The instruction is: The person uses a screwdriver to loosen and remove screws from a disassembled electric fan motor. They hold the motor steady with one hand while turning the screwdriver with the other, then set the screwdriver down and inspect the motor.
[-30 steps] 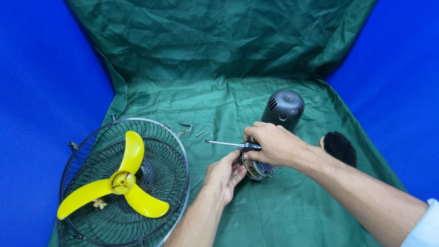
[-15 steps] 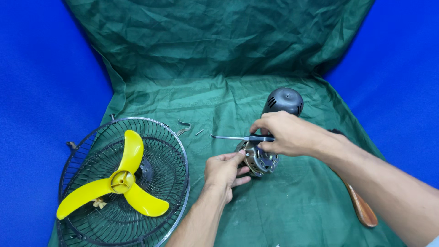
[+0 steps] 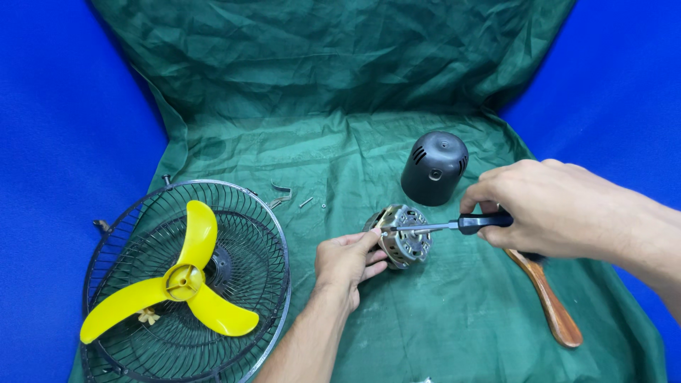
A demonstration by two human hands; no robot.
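My left hand [image 3: 349,261] grips a small metal fan motor [image 3: 403,235] from its left side, holding it on the green cloth [image 3: 340,142]. My right hand [image 3: 550,206] is closed around the black handle of a screwdriver [image 3: 454,225]. The screwdriver's shaft points left, and its tip rests on the top of the motor near my left thumb. A black domed motor cover [image 3: 434,167] stands just behind the motor.
A wire fan guard [image 3: 128,319] holding a yellow three-blade propeller [image 3: 181,284] lies at the left. Small screws and a metal clip [image 3: 282,193] lie on the cloth near the guard. A wooden-handled brush [image 3: 550,301] lies under my right hand. Blue backdrop surrounds the cloth.
My right hand has drawn back to the right with the screwdriver, uncovering the motor. The left hand's grip sits lower on the motor's left side. The brush's wooden handle now shows.
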